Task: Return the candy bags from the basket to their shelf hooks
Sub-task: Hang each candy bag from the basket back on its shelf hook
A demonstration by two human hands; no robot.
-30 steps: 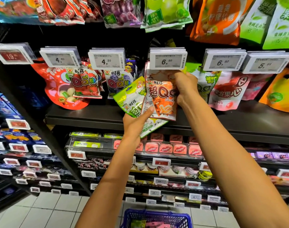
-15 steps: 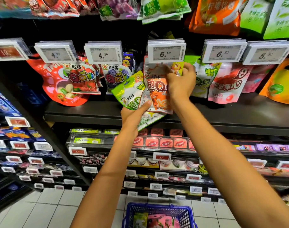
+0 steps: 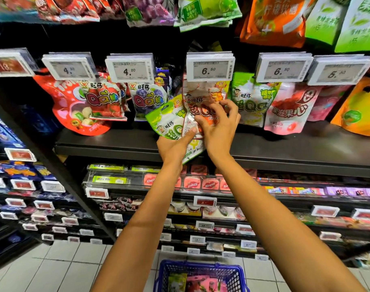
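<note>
While the orange-and-white plastic candy bag [image 3: 201, 95] hangs under the white price tag [image 3: 210, 67], seemingly on its hook, the right hand [image 3: 218, 129] pinches its lower part. The left hand [image 3: 173, 146] grips a green-and-white candy bag [image 3: 169, 121], not yet hung. More bags, pink and green [image 3: 201, 284], wait in the blue plastic basket [image 3: 228, 275], so I judge that much is left.

Price tags on the hook rail: red tag [image 3: 8, 65] "18"; second white tag [image 3: 129, 71] "4.20"; middle tag [image 3: 209, 70] and next tag [image 3: 282, 70] "6.50" each (far-right tag [image 3: 338, 73] blurred, "5." only).
Strawberry bag [image 3: 105, 100], grape bag [image 3: 147, 99]: "旺仔 QQ糖".
Orange bag [image 3: 197, 100], green bag [image 3: 169, 125]: "旺仔".
Pink bag [image 3: 289, 108]: "果滋果心".
Pink tins [image 3: 210, 184]: "Kisspart".
</note>
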